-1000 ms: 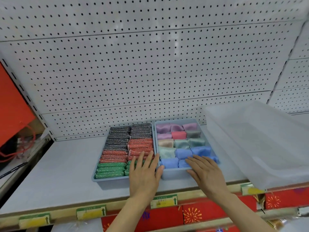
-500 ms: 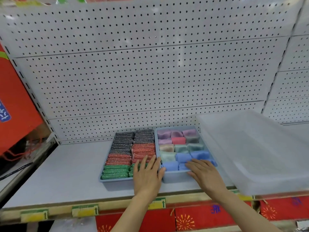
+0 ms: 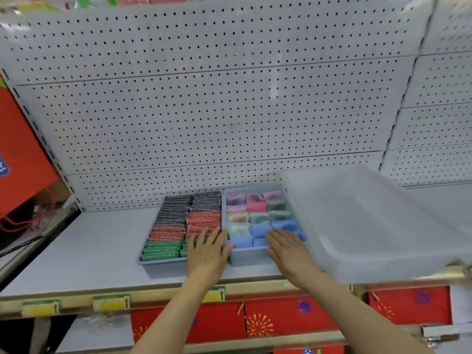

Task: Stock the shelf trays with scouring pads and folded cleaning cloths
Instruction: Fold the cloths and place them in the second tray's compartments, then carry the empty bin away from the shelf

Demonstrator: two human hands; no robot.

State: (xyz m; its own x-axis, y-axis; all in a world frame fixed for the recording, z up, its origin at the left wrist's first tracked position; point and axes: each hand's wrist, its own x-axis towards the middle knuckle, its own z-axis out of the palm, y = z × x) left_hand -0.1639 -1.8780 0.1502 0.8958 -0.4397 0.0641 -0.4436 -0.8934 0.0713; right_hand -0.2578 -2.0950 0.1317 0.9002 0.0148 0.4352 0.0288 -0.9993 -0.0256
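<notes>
Two blue-grey trays stand side by side on the grey shelf (image 3: 84,249). The left tray (image 3: 166,268) holds rows of black, red and green scouring pads (image 3: 176,221). The right tray (image 3: 249,256) holds folded cleaning cloths (image 3: 256,217) in purple, pink, grey-green and blue. My left hand (image 3: 208,254) lies flat with straight fingers over the front right corner of the pad tray. My right hand (image 3: 290,249) lies flat with straight fingers on the front edge of the cloth tray, over the blue cloths.
A large translucent plastic bin (image 3: 370,221) sits tilted on the shelf just right of the cloth tray. A white pegboard wall (image 3: 217,111) backs the shelf. Red boxes (image 3: 288,318) fill the shelf below, and a red bag (image 3: 20,154) hangs at the left.
The trays now sit farther back on the shelf, with both hands still flat on their front edges. The view has tilted upward.
</notes>
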